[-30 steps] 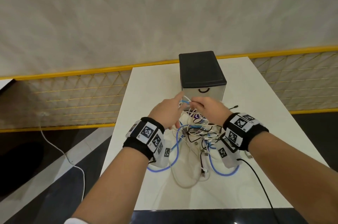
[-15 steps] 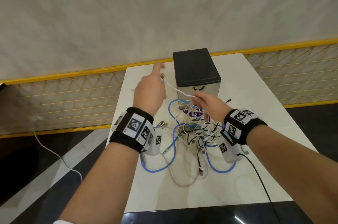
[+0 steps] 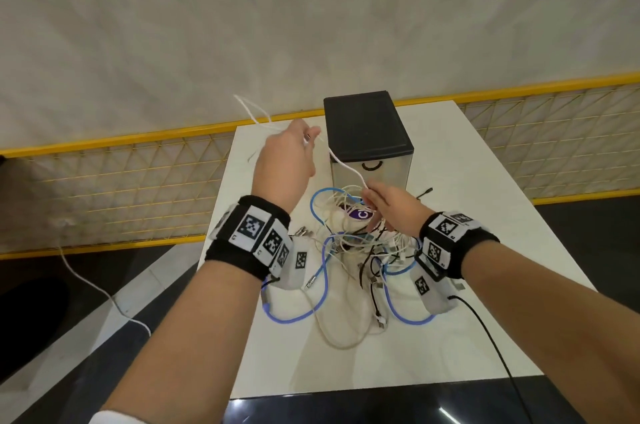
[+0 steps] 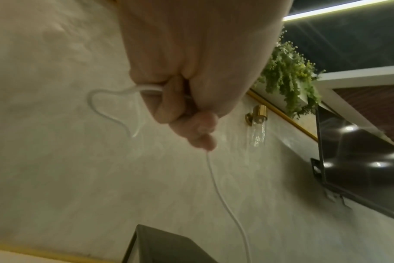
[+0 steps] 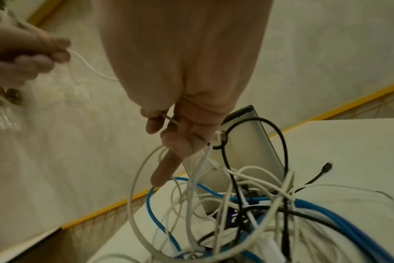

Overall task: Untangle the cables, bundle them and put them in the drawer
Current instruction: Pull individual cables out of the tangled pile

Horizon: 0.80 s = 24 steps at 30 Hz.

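Note:
A tangle of white, blue and black cables point(image 3: 353, 250) lies on the white table point(image 3: 485, 181) in front of a small black-topped drawer box point(image 3: 369, 136) whose drawer is closed. My left hand point(image 3: 294, 149) is raised left of the box and pinches a thin white cable point(image 3: 341, 163). The cable's free part loops above that hand. My right hand point(image 3: 377, 205) pinches the same cable just above the tangle. In the left wrist view my left hand point(image 4: 191, 113) is curled around the white cable point(image 4: 216, 188). In the right wrist view my right hand point(image 5: 167, 121) pinches it over the tangle point(image 5: 236, 204).
Silver connectors point(image 3: 304, 233) lie at the left of the tangle. A black lead point(image 3: 491, 340) runs from my right wrist over the table's near edge. A yellow-railed mesh fence point(image 3: 138, 181) stands behind the table. A white cord point(image 3: 93, 288) lies on the floor at left.
My left hand has risen up and to the left, drawing a length of white cable out of the tangle. My right hand has stayed at the tangle in front of the drawer box.

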### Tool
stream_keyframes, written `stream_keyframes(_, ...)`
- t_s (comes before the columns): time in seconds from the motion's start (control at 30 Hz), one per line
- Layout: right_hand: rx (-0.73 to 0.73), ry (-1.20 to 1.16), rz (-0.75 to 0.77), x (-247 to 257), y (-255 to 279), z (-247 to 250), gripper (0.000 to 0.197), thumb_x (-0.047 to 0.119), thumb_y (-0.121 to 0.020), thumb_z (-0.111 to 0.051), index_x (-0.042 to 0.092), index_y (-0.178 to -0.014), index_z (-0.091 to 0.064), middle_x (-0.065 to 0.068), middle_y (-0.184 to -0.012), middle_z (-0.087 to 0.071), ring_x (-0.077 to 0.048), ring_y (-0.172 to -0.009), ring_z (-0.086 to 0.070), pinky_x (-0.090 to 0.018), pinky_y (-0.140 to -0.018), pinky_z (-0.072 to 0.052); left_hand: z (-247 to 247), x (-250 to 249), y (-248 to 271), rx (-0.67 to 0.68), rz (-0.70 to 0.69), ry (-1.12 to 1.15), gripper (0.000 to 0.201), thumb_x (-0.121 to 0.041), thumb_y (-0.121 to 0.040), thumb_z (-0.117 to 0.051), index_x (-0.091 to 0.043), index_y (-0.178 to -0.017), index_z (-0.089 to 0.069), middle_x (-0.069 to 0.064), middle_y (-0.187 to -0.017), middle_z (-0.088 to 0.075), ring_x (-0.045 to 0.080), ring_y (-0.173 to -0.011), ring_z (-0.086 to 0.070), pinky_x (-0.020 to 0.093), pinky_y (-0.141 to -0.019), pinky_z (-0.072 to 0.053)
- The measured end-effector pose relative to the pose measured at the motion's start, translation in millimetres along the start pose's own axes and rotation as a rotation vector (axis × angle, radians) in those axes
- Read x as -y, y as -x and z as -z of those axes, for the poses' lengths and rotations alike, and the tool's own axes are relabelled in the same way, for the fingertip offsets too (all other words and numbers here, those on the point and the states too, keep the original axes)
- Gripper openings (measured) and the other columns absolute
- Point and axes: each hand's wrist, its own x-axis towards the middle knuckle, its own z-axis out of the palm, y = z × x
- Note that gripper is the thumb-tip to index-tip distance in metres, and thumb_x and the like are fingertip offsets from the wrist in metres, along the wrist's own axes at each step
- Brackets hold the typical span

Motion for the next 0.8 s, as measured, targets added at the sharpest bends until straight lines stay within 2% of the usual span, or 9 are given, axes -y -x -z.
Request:
stream_keyframes(0.07,-0.012,0.0,0.013,4.7,-1.3,0.9,0.027,0.027,-0.104,-0.031,0.019,-0.084,-0.048,-0.003,-0.073,-0.05,-0.022,-0.06,-0.07,-0.02,-0.036,-0.033,-6.6,-1.8,4.8,0.106,0.004,-0.09,0.038,-0.012,-0.102,-0.046,-0.026,-0.137,-0.043,0.01,-0.08,-0.071,0.03,-0.061,-0.064,0.045,-0.067,-0.058)
stream_keyframes(0.13,-0.018,0.032,0.077,13.7,-2.1,2.2,0.026,0.025,-0.104,-0.033,0.015,-0.091,-0.052,-0.005,-0.081,-0.055,-0.021,-0.059,-0.068,-0.018,-0.039,-0.036,-16.4,-8.7,14.8,0.254,-0.044,-0.128,0.048,-0.024,-0.105,-0.045,-0.032,-0.15,-0.03,0.003,-0.077,-0.07,0.018,-0.053,-0.06,0.038,-0.065,-0.058)
stream_keyframes(0.2,-0.04,0.032,0.169,23.9,-2.7,4.1,0.023,0.021,-0.103,-0.034,0.014,-0.1,-0.055,-0.006,-0.091,-0.057,-0.021,-0.06,-0.067,-0.011,-0.042,-0.038,-26.6,-14.4,21.5,0.344,-0.058,-0.116,0.036,-0.041,-0.105,-0.038,-0.024,-0.136,-0.048,0.004,-0.073,-0.069,0.012,-0.046,-0.057,0.034,-0.062,-0.057)
stream_keyframes(0.27,-0.081,0.022,0.233,27.5,-3.6,6.9,0.022,0.017,-0.103,-0.035,0.012,-0.097,-0.055,-0.008,-0.093,-0.057,-0.024,-0.061,-0.067,-0.009,-0.043,-0.038,-31.7,-13.7,22.6,0.338,-0.046,-0.097,0.035,-0.044,-0.104,-0.038,-0.015,-0.114,-0.056,0.009,-0.073,-0.069,0.015,-0.046,-0.057,0.037,-0.064,-0.057)
stream_keyframes(0.37,-0.071,0.021,0.163,13.5,-5.4,10.3,0.025,0.019,-0.104,-0.033,0.011,-0.088,-0.05,-0.007,-0.08,-0.051,-0.03,-0.067,-0.069,-0.01,-0.041,-0.037,-21.5,-11.6,16.7,0.172,-0.08,0.022,0.031,-0.04,-0.104,-0.043,-0.014,-0.105,-0.059,0.002,-0.06,-0.057,0.024,-0.054,-0.056,0.041,-0.064,-0.055)
stream_keyframes(0.47,-0.052,0.056,0.095,-3.5,-5.1,11.2,0.029,0.02,-0.104,-0.03,0.006,-0.088,-0.05,-0.007,-0.077,-0.051,-0.032,-0.072,-0.069,-0.01,-0.042,-0.036,-6.1,-9.5,10.6,0.014,-0.124,0.082,0.026,-0.038,-0.104,-0.044,-0.017,-0.097,-0.057,-0.004,-0.054,-0.049,0.02,-0.051,-0.049,0.037,-0.057,-0.049)
stream_keyframes(0.57,-0.106,0.044,0.126,3.5,-3.9,14.9,0.028,0.017,-0.103,-0.031,0.003,-0.09,-0.052,-0.012,-0.083,-0.056,-0.023,-0.073,-0.068,-0.008,-0.046,-0.038,-0.5,-0.4,11.3,0.025,-0.074,0.086,0.019,-0.035,-0.105,-0.04,-0.023,-0.099,-0.053,0.002,-0.058,-0.062,0.009,-0.041,-0.047,0.032,-0.055,-0.046)
stream_keyframes(0.7,-0.106,-0.003,0.27,26.0,-7.3,14.6,0.025,0.015,-0.103,-0.034,-0.002,-0.099,-0.052,-0.019,-0.097,-0.057,-0.026,-0.083,-0.065,-0.007,-0.055,-0.044,-3.8,-5.9,21.1,0.185,-0.064,0.095,0.032,-0.043,-0.103,-0.043,-0.033,-0.133,-0.049,0.002,-0.065,-0.07,-0.001,-0.037,-0.052,0.026,-0.053,-0.046)
stream_keyframes(0.8,-0.095,0.056,0.321,28.2,-9.4,12.5,0.02,0.019,-0.103,-0.034,0.008,-0.099,-0.05,-0.013,-0.097,-0.058,-0.025,-0.083,-0.065,-0.008,-0.052,-0.043,-9.1,-11.4,20.7,0.205,-0.091,0.061,0.022,-0.042,-0.102,-0.047,-0.023,-0.106,-0.058,0.004,-0.061,-0.068,0.0,-0.035,-0.049,0.026,-0.053,-0.041)
